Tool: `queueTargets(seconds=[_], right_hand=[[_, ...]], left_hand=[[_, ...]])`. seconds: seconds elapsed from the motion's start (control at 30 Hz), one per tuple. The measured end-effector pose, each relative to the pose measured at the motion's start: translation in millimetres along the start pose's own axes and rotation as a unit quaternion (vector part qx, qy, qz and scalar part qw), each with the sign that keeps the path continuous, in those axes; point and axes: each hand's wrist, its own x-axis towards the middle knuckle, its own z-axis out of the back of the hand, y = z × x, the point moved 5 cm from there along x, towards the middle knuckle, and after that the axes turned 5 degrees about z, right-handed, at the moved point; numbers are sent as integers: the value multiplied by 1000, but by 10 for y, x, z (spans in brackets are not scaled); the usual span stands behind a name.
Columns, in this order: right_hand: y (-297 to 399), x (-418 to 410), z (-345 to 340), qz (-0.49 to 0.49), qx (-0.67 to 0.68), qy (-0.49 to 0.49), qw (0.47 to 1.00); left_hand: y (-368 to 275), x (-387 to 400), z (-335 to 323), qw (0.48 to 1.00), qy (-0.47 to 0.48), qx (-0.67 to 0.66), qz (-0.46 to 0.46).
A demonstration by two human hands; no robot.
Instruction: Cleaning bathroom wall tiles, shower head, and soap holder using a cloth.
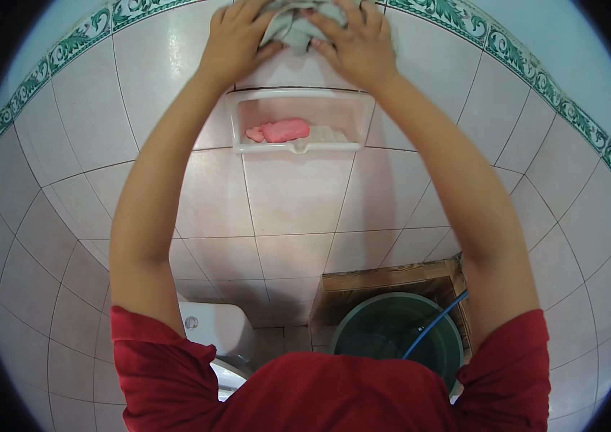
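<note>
Both my arms reach up the tiled wall to a crumpled grey-green cloth (300, 32) at the top edge of the view. My left hand (240, 40) is at the cloth's left side, its thumb against the fabric. On the right side, my right hand (357, 46) has its fingers spread over the cloth, pressing it near the wall. Part of the cloth and some fingertips are cut off by the frame. Below the hands, a white recessed soap dish (300, 147) in the wall holds pink soap pieces (285, 130).
A white toilet tank (216, 324) stands at the lower left. At the lower right is a dark green round tub (381, 324) with a blue hose (435, 324) across it, beside a wooden frame (386, 276). A green leaf-patterned tile border (446, 19) runs along the wall.
</note>
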Motion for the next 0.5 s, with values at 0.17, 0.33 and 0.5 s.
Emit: queueTargets(seconds=[0.17, 0.33, 0.5], right_hand=[[329, -504, -3, 59, 14, -82, 995], [434, -699, 79, 15, 148, 63, 987], [719, -1357, 367, 48, 90, -36, 994]], left_hand=[[-291, -486, 93, 982, 154, 67, 83], [-556, -599, 164, 955, 261, 32, 138], [-1209, -1179, 246, 974, 125, 174, 73]])
